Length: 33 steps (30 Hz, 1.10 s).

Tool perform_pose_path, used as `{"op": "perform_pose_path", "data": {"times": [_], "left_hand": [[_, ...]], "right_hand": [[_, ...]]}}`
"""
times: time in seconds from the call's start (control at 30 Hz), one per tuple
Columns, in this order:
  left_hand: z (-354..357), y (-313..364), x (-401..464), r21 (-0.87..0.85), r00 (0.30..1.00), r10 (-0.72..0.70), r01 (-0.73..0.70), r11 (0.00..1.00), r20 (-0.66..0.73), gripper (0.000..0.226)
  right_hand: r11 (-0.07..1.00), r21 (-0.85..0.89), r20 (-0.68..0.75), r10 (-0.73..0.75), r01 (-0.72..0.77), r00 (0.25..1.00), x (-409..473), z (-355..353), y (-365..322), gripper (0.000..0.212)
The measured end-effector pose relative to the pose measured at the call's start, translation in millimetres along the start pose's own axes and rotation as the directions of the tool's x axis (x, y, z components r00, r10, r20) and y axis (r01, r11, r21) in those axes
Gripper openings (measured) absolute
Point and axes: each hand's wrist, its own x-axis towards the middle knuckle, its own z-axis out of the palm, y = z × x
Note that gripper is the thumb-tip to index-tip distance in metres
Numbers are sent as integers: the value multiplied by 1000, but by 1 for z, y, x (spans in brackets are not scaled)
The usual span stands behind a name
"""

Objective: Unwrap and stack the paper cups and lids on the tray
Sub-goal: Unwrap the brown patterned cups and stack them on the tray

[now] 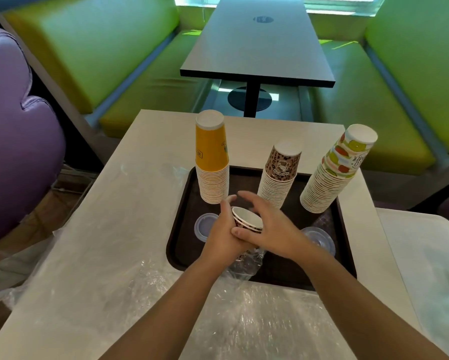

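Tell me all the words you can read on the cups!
"MER": the end of a cut-off word, upside down on the fruit-print cup stack.
Yellow cup stack: small boxed label on its side, too blurred to read.
Leopard-print cup stack: tiny lettering under the cartoon, too small to read.
Far dark table: round logo, unreadable.

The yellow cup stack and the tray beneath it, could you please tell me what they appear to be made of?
Yellow cup stack: probably paper, matte printed wall with white rolled rims showing in tight rings.
Tray: seemingly dark brown plastic, low sheen, moulded raised rim with rounded corners.
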Motion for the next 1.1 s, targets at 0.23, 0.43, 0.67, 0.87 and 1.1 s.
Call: {"op": "perform_pose_path", "data": {"times": [0.23, 0.43, 0.67, 0.87, 1.1], "left_hand": [[-5, -3, -6, -37, 995, 74, -71, 997, 71, 68], [-5, -7, -8, -41, 992, 69, -65, 997, 103, 59], [-8, -5, -6, -61, 993, 111, -108, 992, 47, 67], [-12, -2, -6, -32, 997, 72, -72, 997, 1, 60], [-10, 1, -4, -47, 996, 79, -80, 996, -30, 40]], "right_hand": [[989, 140, -146, -18, 38, 989, 2, -18, -5, 45], [855, -443, 237, -178, 269, 955, -5, -45, -11, 81], [577, -763, -24, -476, 292, 879, 6, -54, -4, 78], [983, -181, -592, -135, 32, 794, 30, -84, -15, 78], [981, 89, -612, 189, -171, 768, 55, -88, 1, 72]]}}
